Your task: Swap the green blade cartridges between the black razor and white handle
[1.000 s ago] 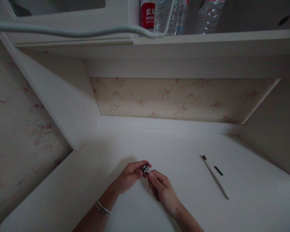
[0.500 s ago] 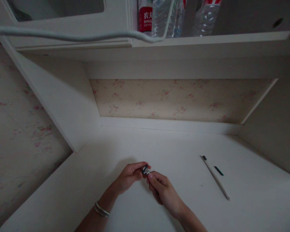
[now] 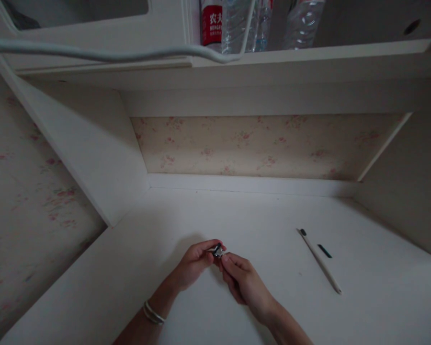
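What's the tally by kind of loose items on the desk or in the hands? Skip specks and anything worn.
Small black-and-silver object, between the fingers of the left hand and right hand: 1
Pale stick, on the desk: 1
Dark green strip, beside the stick: 1
Total: 3

A slim white stick with a dark tip lies slantwise on a white counter, a short dark green strip just beside it. Floral wallpaper in cream and pink lines the recess behind, and a floral wall stands at left, outside the white side panel. Overhead, clear plastic bottles, one of them bearing a red label with white lettering, crowd a shelf next to a cabinet door. A pale tube crosses in front, bending upward before the bottles.
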Tool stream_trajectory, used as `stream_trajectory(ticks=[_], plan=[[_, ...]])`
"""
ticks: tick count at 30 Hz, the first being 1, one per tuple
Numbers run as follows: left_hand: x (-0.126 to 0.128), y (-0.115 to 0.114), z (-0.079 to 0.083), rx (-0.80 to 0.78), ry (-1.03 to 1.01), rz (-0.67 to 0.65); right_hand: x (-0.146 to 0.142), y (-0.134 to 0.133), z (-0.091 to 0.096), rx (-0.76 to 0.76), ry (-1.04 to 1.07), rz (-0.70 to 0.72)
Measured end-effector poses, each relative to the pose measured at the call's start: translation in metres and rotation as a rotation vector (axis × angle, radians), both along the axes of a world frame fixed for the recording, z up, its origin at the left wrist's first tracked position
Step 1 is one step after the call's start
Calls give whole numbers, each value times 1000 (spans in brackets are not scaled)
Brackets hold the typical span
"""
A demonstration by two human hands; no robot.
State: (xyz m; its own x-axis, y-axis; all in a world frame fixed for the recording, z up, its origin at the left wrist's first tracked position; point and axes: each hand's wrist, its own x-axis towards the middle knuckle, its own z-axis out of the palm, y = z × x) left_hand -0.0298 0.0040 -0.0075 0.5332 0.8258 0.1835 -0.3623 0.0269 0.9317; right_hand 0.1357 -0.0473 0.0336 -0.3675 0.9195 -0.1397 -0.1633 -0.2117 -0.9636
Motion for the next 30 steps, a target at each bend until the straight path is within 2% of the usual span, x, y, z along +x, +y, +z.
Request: stream_trajectory(ticks=[3,10,18,23,30], plan=[[0,-1,5,29,36,-9,4,2,3,-67,68,50],[-1,0,3,57,70,26,-1,0,3,-86,36,-24],[-4,1,5,10,48,29,-3,1,-4,69,-26,-69],[-4,1,6,23,71,0,-1,1,-1,0,3,-33],[-1,1,5,25,43,-4,0,1,2,-9,10,-14]])
